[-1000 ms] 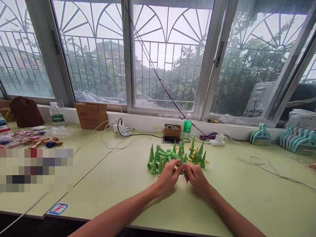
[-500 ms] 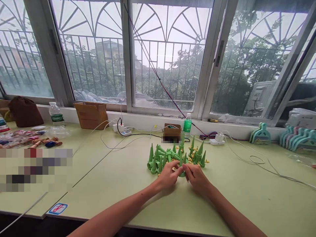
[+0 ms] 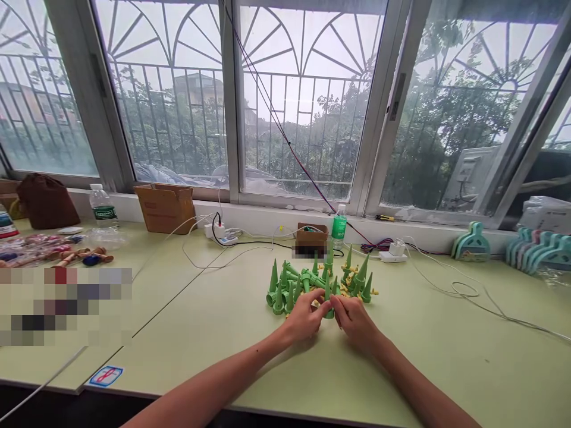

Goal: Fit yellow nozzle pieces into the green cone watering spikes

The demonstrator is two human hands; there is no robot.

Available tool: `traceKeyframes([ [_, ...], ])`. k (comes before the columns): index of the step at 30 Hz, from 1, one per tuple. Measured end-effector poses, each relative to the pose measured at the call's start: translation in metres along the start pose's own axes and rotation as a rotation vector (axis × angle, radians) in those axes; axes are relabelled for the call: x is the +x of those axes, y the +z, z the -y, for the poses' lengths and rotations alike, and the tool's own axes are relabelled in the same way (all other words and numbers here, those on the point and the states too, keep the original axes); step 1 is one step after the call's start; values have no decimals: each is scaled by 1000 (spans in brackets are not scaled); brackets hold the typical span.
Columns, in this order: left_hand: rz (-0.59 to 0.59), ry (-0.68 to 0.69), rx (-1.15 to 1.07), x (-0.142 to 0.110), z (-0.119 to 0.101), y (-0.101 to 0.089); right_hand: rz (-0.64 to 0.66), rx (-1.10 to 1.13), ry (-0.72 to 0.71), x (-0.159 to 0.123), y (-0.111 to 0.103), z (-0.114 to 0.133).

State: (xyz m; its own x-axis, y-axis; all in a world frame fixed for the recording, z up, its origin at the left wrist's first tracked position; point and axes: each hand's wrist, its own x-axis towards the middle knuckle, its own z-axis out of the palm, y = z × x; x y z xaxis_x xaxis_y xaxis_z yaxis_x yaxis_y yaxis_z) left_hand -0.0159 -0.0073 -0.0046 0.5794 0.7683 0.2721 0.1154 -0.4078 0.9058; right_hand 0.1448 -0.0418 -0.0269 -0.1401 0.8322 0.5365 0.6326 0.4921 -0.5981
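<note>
A green plastic plant-watering spike [image 3: 327,286] stands point up between my hands, its wide base low near the tabletop. On its left side, the fingers of my left hand [image 3: 304,316] are closed around it. My right hand [image 3: 355,320] pinches at its right side, fingertips together close to the left ones; any small part between them is hidden. Just beyond lies a group of similar green spikes [image 3: 278,301], some upright and some on their sides. Small yellow valve pieces [image 3: 375,292] show among them and on the upright spikes at the right.
Behind the spikes are a small brown box [image 3: 311,235] and a green-labelled bottle [image 3: 339,226]. White cables [image 3: 479,291] cross the table [image 3: 214,351] on the right. Pastel hanger-like pieces [image 3: 471,242] stand at the far right. A larger carton [image 3: 164,208] sits at the back left.
</note>
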Motion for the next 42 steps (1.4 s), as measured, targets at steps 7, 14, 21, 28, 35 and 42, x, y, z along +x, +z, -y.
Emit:
traceKeyframes([
  [7, 23, 27, -48, 0, 4, -1, -11, 46, 24, 1, 2, 0],
  [14, 6, 42, -40, 0, 3, 0, -26, 98, 68, 2, 1, 5],
  [21, -25, 61, -37, 0, 3, 1, -42, 225, 139, 3, 3, 8],
  [28, -80, 188, 100, 0, 1, 1, -37, 387, 236, 4, 3, 9],
  [35, -66, 207, 134, -3, 2, 3, -41, 443, 266, 8, 2, 9],
  [42, -86, 199, 66, -3, 1, 7, -91, 506, 287, 10, 0, 13],
])
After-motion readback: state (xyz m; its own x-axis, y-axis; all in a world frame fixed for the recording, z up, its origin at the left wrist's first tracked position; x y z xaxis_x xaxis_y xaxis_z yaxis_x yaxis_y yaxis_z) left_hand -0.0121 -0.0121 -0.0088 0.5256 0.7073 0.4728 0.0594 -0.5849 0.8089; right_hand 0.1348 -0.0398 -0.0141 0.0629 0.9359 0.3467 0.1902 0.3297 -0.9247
